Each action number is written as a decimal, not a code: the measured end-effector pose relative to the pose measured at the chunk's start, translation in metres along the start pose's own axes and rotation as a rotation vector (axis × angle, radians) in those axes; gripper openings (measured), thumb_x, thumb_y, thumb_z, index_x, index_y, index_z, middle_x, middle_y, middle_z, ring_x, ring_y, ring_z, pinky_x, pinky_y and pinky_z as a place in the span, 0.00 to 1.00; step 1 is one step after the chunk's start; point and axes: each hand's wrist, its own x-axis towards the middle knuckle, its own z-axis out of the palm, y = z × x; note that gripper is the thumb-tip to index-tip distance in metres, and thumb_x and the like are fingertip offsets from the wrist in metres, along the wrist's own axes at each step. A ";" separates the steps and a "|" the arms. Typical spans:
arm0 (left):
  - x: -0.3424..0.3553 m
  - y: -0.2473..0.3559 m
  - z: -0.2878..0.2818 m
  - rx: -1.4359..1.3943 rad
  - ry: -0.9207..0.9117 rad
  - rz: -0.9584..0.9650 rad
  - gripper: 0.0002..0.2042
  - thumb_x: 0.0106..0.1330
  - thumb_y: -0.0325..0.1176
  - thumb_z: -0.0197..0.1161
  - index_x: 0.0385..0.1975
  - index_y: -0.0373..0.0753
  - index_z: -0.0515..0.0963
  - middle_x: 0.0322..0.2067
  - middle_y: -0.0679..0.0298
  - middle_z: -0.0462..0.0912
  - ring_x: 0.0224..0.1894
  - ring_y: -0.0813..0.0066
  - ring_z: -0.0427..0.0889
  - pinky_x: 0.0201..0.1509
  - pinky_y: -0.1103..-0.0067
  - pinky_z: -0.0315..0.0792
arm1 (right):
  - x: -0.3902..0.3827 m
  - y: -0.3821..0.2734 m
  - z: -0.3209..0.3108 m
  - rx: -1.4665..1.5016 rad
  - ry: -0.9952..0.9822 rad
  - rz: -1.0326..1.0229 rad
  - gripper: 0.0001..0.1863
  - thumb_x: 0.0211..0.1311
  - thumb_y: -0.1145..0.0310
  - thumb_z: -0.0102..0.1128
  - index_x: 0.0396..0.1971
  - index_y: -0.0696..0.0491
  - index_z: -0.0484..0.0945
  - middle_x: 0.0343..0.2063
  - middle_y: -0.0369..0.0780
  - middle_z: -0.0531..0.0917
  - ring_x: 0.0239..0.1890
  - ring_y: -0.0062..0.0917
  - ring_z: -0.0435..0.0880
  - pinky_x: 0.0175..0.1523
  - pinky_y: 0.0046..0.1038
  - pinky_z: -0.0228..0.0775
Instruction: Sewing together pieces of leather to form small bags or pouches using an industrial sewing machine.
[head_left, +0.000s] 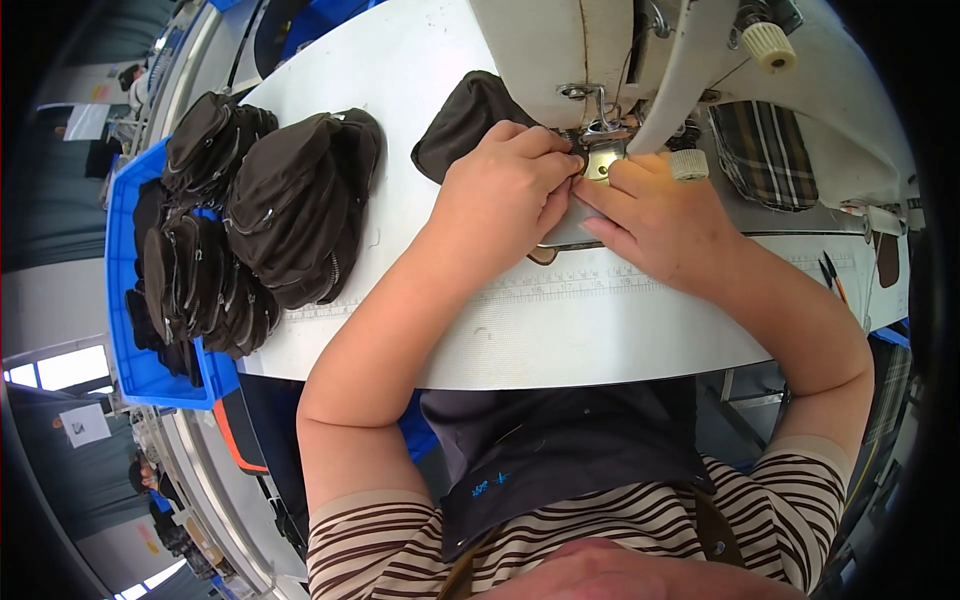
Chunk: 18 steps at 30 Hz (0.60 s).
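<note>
At the sewing machine's presser foot (604, 130) both my hands come together. My left hand (505, 190) is closed, its fingertips pinching the edge of a dark brown fabric piece (470, 125) just left of the needle area. The rest of that piece bulges out on the table behind the hand, and a small brown edge shows below it. My right hand (660, 215) lies right of the foot with curled fingers. Its index fingertip meets the left fingertips, and whatever it grips is hidden. A lit metal plate (603, 165) shows between the hands.
Dark brown zippered pouches (300, 205) are heaped at the left, partly in a blue bin (130, 330). Plaid fabric pieces (765, 155) lie right of the machine head (550, 50). A ruler strip (560, 288) runs along the white table (520, 345); a pen (836, 278) lies right.
</note>
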 end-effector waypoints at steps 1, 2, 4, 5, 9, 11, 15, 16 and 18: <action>0.000 0.000 0.000 0.005 -0.004 0.000 0.13 0.58 0.29 0.71 0.43 0.40 0.89 0.43 0.68 0.87 0.48 0.63 0.83 0.49 0.72 0.83 | -0.001 -0.001 -0.001 0.000 -0.072 0.031 0.18 0.62 0.60 0.73 0.49 0.49 0.85 0.35 0.33 0.81 0.37 0.29 0.83 0.39 0.31 0.76; 0.000 0.000 0.000 0.010 -0.008 0.001 0.12 0.58 0.29 0.71 0.43 0.40 0.89 0.43 0.68 0.87 0.48 0.63 0.83 0.48 0.72 0.83 | -0.001 -0.002 -0.002 0.000 -0.143 0.062 0.19 0.60 0.61 0.74 0.51 0.49 0.86 0.39 0.34 0.82 0.44 0.29 0.84 0.42 0.30 0.80; 0.000 0.002 0.002 0.011 0.002 -0.001 0.12 0.58 0.29 0.71 0.42 0.40 0.88 0.43 0.68 0.87 0.48 0.63 0.83 0.48 0.72 0.83 | -0.002 -0.002 -0.002 0.000 -0.136 0.061 0.19 0.60 0.61 0.74 0.51 0.49 0.86 0.39 0.33 0.82 0.44 0.29 0.83 0.41 0.29 0.80; 0.001 0.003 0.003 0.013 0.013 -0.003 0.12 0.58 0.29 0.71 0.42 0.40 0.88 0.42 0.68 0.86 0.47 0.63 0.83 0.47 0.71 0.83 | -0.002 -0.002 -0.002 -0.002 -0.129 0.058 0.19 0.60 0.61 0.74 0.50 0.49 0.86 0.39 0.33 0.82 0.44 0.28 0.83 0.40 0.29 0.80; -0.001 0.009 0.006 0.036 0.024 -0.020 0.12 0.58 0.29 0.71 0.42 0.40 0.88 0.41 0.68 0.86 0.46 0.63 0.83 0.44 0.71 0.84 | -0.001 -0.002 -0.002 -0.034 -0.147 0.039 0.18 0.60 0.61 0.74 0.50 0.49 0.86 0.39 0.33 0.82 0.44 0.28 0.83 0.39 0.28 0.80; 0.000 0.011 0.008 0.051 0.027 -0.036 0.12 0.58 0.29 0.71 0.42 0.39 0.88 0.41 0.68 0.85 0.45 0.62 0.82 0.42 0.71 0.84 | 0.000 -0.002 0.000 -0.044 -0.052 0.010 0.14 0.63 0.59 0.71 0.44 0.50 0.85 0.30 0.33 0.78 0.30 0.27 0.81 0.36 0.31 0.73; 0.001 0.013 0.009 0.092 0.036 -0.041 0.12 0.58 0.30 0.71 0.42 0.38 0.87 0.40 0.67 0.85 0.44 0.62 0.82 0.41 0.72 0.84 | 0.001 0.001 0.000 -0.054 -0.014 0.004 0.14 0.64 0.59 0.71 0.45 0.50 0.84 0.30 0.33 0.79 0.31 0.27 0.82 0.36 0.31 0.73; 0.001 0.013 0.009 0.094 0.036 -0.046 0.12 0.59 0.30 0.71 0.42 0.37 0.87 0.40 0.67 0.85 0.45 0.62 0.82 0.41 0.71 0.84 | 0.002 0.001 0.000 -0.060 -0.017 0.000 0.15 0.64 0.59 0.70 0.46 0.50 0.84 0.30 0.33 0.79 0.31 0.27 0.82 0.37 0.31 0.73; 0.000 0.013 0.009 0.095 0.036 -0.050 0.12 0.60 0.30 0.70 0.42 0.37 0.87 0.41 0.67 0.85 0.46 0.62 0.83 0.42 0.71 0.84 | 0.002 0.002 0.000 -0.065 -0.022 -0.004 0.15 0.64 0.59 0.70 0.47 0.51 0.84 0.30 0.33 0.79 0.31 0.27 0.82 0.37 0.31 0.73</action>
